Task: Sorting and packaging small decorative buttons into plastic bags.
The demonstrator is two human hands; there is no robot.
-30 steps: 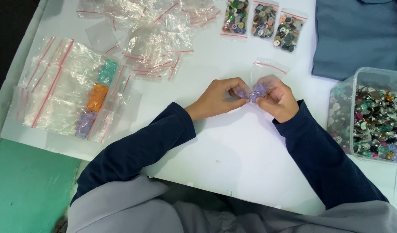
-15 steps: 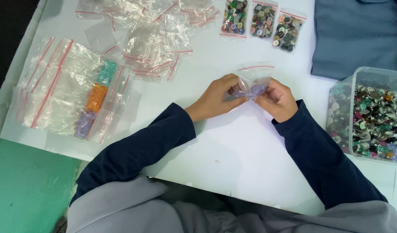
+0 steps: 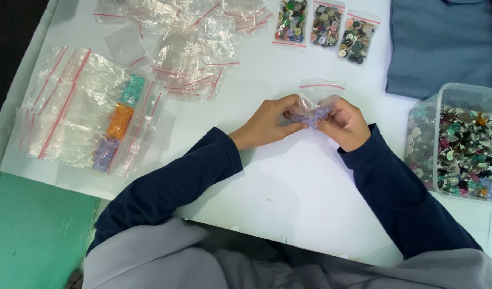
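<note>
Just above the middle of the frame you hold a small clear bag with a red zip strip, lilac buttons bunched at its bottom. Your left hand pinches the bag's lower left part, fingers curled tight around it. Your right hand grips the lower right part, thumb and fingers closed on the plastic and the buttons inside. The two hands nearly touch over the white table.

At the right edge stands a clear tub full of mixed buttons, near your right sleeve. Above it, at upper right, lies a blue cloth. Along the top, three filled bags of mixed buttons lie side by side. At upper centre there is a heap of empty bags. At left, more bags overlap, with teal, orange and lilac buttons in a column.
</note>
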